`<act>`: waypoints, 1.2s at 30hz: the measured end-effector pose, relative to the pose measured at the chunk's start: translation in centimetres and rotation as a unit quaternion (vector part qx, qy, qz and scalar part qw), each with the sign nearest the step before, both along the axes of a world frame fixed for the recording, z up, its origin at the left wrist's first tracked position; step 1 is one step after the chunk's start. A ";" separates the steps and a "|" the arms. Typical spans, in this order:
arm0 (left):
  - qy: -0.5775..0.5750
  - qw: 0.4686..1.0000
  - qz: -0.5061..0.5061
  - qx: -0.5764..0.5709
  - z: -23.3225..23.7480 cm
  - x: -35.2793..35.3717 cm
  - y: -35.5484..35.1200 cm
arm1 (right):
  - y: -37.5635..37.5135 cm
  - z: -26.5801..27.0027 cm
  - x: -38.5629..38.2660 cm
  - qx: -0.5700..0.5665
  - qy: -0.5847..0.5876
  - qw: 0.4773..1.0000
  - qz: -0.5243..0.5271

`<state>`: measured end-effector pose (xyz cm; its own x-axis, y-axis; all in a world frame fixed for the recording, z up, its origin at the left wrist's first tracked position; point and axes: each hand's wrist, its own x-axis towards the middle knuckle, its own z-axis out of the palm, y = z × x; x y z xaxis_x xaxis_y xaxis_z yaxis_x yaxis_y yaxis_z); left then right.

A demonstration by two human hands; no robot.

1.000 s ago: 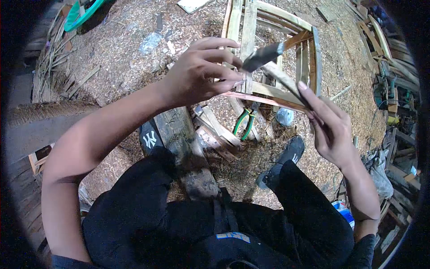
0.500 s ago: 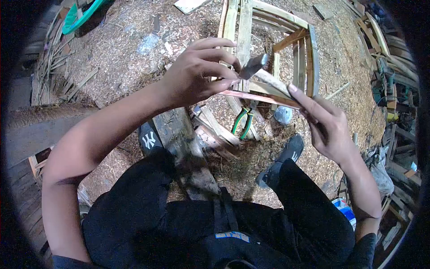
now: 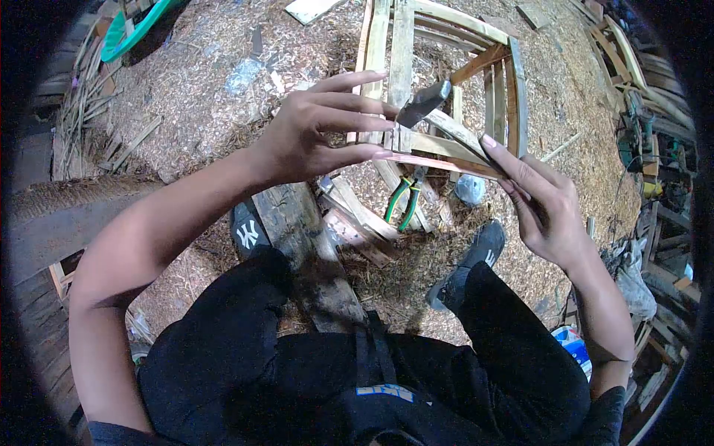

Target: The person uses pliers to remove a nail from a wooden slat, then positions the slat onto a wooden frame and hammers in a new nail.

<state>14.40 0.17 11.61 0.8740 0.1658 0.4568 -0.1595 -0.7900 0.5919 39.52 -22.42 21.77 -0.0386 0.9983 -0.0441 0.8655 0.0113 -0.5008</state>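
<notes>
My right hand (image 3: 543,201) grips a hammer (image 3: 460,132) by its pale wooden handle, thumb stretched along it. The same fingers also hold the near end of a thin reddish wooden slat (image 3: 439,162). The dark metal hammer head points up and left, close to the fingertips of my left hand (image 3: 316,126). That hand has its fingers spread apart, with the thumb tip right at the slat's left end. Beyond both hands stands a slatted wooden frame (image 3: 517,97) on the ground.
Green-handled pliers (image 3: 405,202) lie among wood offcuts (image 3: 361,212) between my feet. A worn plank (image 3: 297,230) runs beneath me. Wood shavings cover the ground (image 3: 201,111). A clear plastic bag (image 3: 468,190) sits by the frame, and stacked timber (image 3: 654,89) lines the right side.
The hammer head has tilted upward and slightly right. My left fingers have spread from a closer bunch near the head, and the thumb has dropped a little.
</notes>
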 end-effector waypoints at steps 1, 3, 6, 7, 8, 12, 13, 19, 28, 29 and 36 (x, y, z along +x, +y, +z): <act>0.001 1.000 -0.001 0.009 0.1 0.0 -0.2 | 0.0 0.0 0.0 -0.010 -0.008 1.000 -0.001; -0.004 1.000 0.009 0.029 0.2 -0.1 -0.7 | 0.1 -0.3 -0.1 0.006 0.008 1.000 0.006; -0.010 0.997 0.034 0.062 -0.2 -0.2 -1.5 | 0.0 -1.0 -0.1 0.026 0.031 0.999 0.011; -0.012 0.996 0.049 0.075 -0.4 -0.3 -1.7 | 0.0 -1.1 -0.1 0.030 0.038 0.999 0.009; -0.011 0.996 0.049 0.075 -0.7 -0.2 -1.8 | 0.0 -1.1 -0.1 0.030 0.038 0.999 0.009; -0.029 0.994 0.065 0.084 -1.0 0.0 -2.0 | 0.1 -0.7 -0.2 0.005 0.020 1.000 0.009; -0.030 0.993 0.071 0.094 -0.9 -0.1 -2.2 | 0.0 -0.6 -0.2 -0.009 0.012 1.000 0.010; -0.030 0.990 0.078 0.112 -0.9 -0.2 -2.4 | 0.2 -0.4 -0.5 -0.019 0.018 1.000 0.006; -0.015 0.980 0.082 0.178 -0.5 -0.1 -2.6 | 0.2 -0.6 -0.6 0.008 0.030 1.000 0.003; -0.015 0.980 0.082 0.179 -0.5 -0.2 -2.7 | 0.2 -0.6 -0.6 0.008 0.030 1.000 0.003; 0.006 0.986 0.075 0.152 -0.1 -0.4 -2.3 | 0.3 -1.0 -0.4 0.013 0.043 0.999 -0.007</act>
<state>14.04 -2.14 11.51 0.8556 0.1499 0.4955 -0.0229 -0.9453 0.3254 39.15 -22.16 20.78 -0.0273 0.9995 -0.0149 0.8196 0.0138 -0.5728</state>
